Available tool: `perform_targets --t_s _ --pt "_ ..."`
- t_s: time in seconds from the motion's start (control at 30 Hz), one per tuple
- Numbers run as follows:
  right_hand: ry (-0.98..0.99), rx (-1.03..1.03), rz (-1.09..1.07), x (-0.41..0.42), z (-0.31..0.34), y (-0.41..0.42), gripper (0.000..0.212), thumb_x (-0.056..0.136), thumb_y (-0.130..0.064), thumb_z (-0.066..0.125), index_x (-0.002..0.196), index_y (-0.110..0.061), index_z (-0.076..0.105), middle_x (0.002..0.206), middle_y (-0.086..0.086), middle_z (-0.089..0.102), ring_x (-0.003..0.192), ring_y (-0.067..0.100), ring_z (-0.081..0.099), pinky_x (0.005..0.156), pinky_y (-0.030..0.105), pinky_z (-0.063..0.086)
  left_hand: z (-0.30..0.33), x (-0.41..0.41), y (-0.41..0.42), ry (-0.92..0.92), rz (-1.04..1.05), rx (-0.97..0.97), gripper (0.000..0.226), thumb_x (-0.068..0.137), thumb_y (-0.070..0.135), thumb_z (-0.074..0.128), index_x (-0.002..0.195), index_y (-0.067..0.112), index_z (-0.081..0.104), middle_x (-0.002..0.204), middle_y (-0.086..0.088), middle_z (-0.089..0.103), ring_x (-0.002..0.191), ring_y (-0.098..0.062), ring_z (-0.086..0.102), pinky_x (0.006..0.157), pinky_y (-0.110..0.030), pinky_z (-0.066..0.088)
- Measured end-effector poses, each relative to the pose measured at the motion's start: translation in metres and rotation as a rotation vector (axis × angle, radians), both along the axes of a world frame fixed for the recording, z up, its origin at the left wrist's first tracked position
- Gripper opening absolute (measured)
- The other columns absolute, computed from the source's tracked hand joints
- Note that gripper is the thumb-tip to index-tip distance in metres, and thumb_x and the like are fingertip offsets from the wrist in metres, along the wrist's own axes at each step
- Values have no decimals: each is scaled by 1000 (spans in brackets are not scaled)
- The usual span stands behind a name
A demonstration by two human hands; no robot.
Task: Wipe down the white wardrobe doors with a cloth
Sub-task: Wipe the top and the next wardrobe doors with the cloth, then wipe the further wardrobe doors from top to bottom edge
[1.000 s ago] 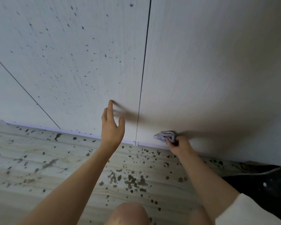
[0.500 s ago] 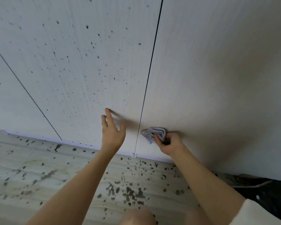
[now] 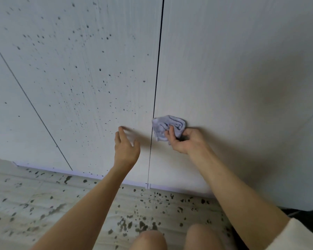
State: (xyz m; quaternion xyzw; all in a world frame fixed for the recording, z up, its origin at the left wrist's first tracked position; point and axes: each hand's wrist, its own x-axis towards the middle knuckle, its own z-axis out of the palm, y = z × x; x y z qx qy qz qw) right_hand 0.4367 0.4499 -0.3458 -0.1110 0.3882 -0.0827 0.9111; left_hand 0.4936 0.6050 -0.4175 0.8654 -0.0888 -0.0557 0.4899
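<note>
Two white wardrobe doors meet at a dark vertical gap. The left door (image 3: 83, 73) is covered with several dark specks. The right door (image 3: 233, 69) looks plain. My right hand (image 3: 185, 140) grips a bunched pale lilac cloth (image 3: 167, 127) and presses it on the right door, just beside the gap. My left hand (image 3: 126, 147) rests flat on the left door with straight fingers, low down and left of the gap.
A pale floor (image 3: 43, 204) with many dark splashes runs below the doors. My two knees (image 3: 170, 239) show at the bottom edge. A dark area (image 3: 296, 212) lies at the lower right. Another door seam slants at the far left.
My right hand has moved the cloth up the right door and leftward to the gap. My left hand has stayed on the left door. The view has tilted up a little.
</note>
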Motion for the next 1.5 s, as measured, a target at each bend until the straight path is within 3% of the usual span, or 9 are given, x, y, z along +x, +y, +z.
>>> perform_targets --t_s 0.27,0.43,0.6,0.7,0.83,1.07,1.27,1.43,1.5 --pt "-227 -104 -37 -12 74 8 42 85 7 42 124 5 57 132 16 55 116 31 56 47 35 56 55 -6 -6 -286 89 -44 63 94 11 44 147 6 11 155 -17 2 142 -33 8 108 -43 25" --pt "-371 -148 -69 -19 109 12 22 86 10 39 85 8 61 108 19 64 120 29 54 72 28 55 98 7 -14 -530 123 27 62 91 9 45 146 6 17 155 -17 6 143 -35 2 109 -52 22" --pt "-498 -107 -97 -26 170 8 28 88 9 38 103 9 61 115 22 61 115 31 56 71 30 56 152 11 -23 -714 100 54 59 86 9 45 143 7 29 152 -19 17 141 -39 10 109 -54 19" --pt "-471 -105 -95 -35 229 7 23 89 9 37 80 8 58 86 20 66 117 29 56 86 29 52 207 6 -24 -745 70 79 59 84 10 44 141 6 31 151 -20 22 140 -40 14 108 -55 20" --pt "-434 -86 -122 -36 314 2 26 89 9 33 77 8 56 128 19 56 119 28 55 83 30 51 305 -2 -29 -753 31 87 59 83 14 41 141 4 32 149 -21 25 140 -41 17 107 -56 22" --pt "-432 -99 -159 -49 468 0 29 92 8 33 100 12 60 131 23 51 122 29 51 97 25 46 463 -17 -18 -691 -17 119 61 90 9 47 145 7 23 154 -19 14 142 -36 10 107 -54 26" --pt "-375 -87 -218 -48 562 1 32 92 8 30 72 4 55 86 20 56 121 25 52 100 26 44 574 -28 -4 -639 -62 134 62 94 16 46 148 12 15 156 -13 7 143 -31 9 108 -49 29" --pt "-461 -223 -240 -54 655 12 44 91 10 28 60 6 60 86 19 55 90 28 56 100 28 44 671 -26 12 -621 -107 121 61 96 21 44 148 14 15 156 -11 7 140 -31 18 108 -45 29" --pt "-515 -307 -231 -59 683 17 55 92 7 30 46 6 61 82 16 55 76 24 56 84 27 52 700 -25 18 -603 -117 94 58 96 21 43 148 13 18 155 -10 10 139 -29 21 109 -43 28"
